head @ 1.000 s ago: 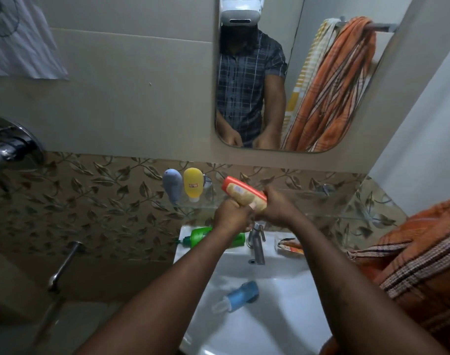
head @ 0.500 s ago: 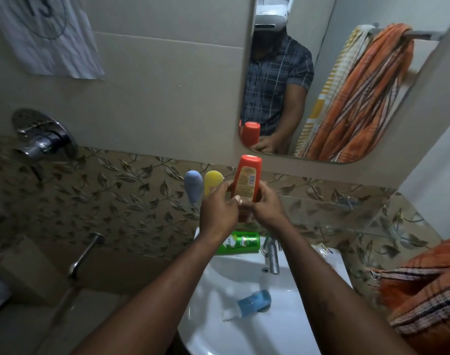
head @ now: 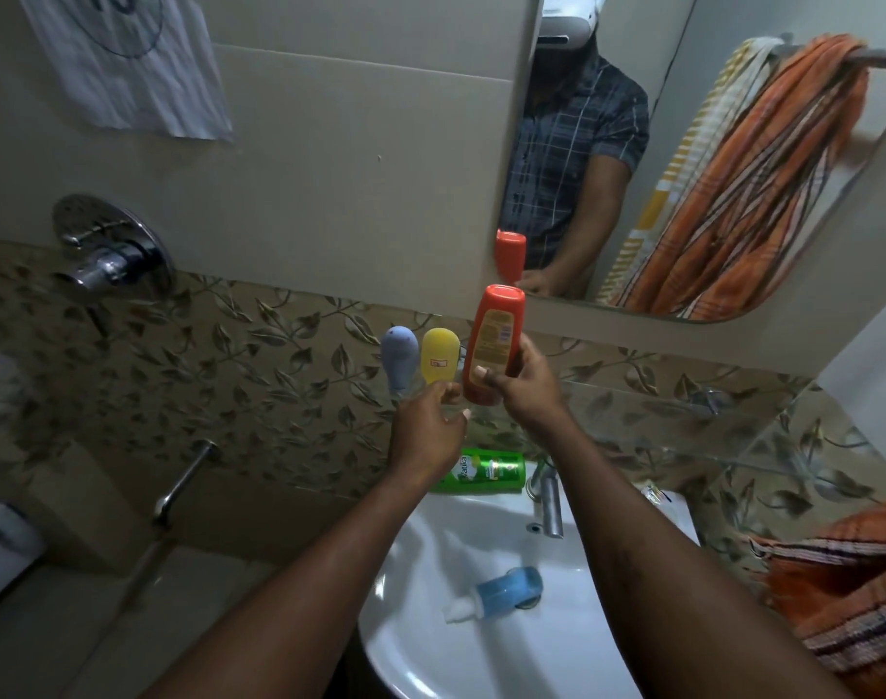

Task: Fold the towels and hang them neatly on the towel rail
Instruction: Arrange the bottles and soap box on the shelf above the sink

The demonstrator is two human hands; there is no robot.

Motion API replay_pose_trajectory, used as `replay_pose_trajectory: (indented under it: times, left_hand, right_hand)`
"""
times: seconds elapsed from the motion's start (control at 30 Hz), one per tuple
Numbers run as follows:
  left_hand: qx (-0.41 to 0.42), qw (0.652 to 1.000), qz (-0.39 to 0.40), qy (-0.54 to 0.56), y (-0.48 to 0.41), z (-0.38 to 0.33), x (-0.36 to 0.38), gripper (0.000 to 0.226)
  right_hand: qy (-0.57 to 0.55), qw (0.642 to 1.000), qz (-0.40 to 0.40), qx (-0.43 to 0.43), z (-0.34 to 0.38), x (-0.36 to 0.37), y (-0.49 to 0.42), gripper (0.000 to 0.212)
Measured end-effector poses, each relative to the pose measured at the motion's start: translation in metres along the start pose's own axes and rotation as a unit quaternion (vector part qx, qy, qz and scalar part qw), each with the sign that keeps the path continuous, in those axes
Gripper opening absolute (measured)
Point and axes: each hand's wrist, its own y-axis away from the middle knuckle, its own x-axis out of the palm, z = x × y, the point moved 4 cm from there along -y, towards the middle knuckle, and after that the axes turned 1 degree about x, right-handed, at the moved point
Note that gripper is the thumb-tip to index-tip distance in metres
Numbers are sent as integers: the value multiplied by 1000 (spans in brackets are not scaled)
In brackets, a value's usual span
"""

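Change: left hand [head: 428, 428] off the orange bottle [head: 494, 345], gripped two-handed half a second ago, now carried by the right hand [head: 526, 391] alone, above the back of the basin [head: 481, 658].
Done so far: nothing of the folding, by the look of it; busy with bottles over the basin instead.
Towels in the mirror [head: 607, 274]: up and right of the basin, a yellow towel [head: 658, 209] and an orange towel [head: 763, 184] reflected, slung bunched over the rail [head: 884, 58], not folded flat.
Towel by the basin: just right of the basin, an orange checked towel [head: 849, 607] in a heap, touched by neither hand; whether the same as the mirrored one, not clear.
Left to do: judged nearly all, namely folding each towel and hanging it squarely on the rail.
Left hand: above the basin's back rim, just under the yellow bottle [head: 440, 355], fingers loosely curled round nothing; contact with that bottle not clear.
Right hand: just right of it, above the basin's tap [head: 549, 502], thumb and fingers wrapped round the lower half of the orange bottle, held upright close beside the yellow one.
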Motion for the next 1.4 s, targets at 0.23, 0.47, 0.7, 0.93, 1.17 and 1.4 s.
replay_pose_trajectory:
  times: [0.23,0.47,0.7,0.93,1.17,1.4]
  left_hand:
    - [13,999,18,-25,-1,8,3,29]
    - [21,1000,17,15,-3,15,5,19]
    - [30,998,-3,57,2,44,8,10]
    - [5,999,18,-44,-1,78,20,5]
    - [-152,965,109,-184,-10,152,44,22]
    - [-287,946,100,-109,-20,201,59,60]
  right_hand:
    - [19,999,29,18,-13,1,4,51]
    - [44,999,10,16,-20,-1,6,67]
    - [80,985,-152,-23,-33,-10,32,66]
    - [181,931,-280,-146,-42,2,65,21]
    - [362,932,28,-8,-129,52,55,27]
    - [586,791,171,34,-173,58,15,81]
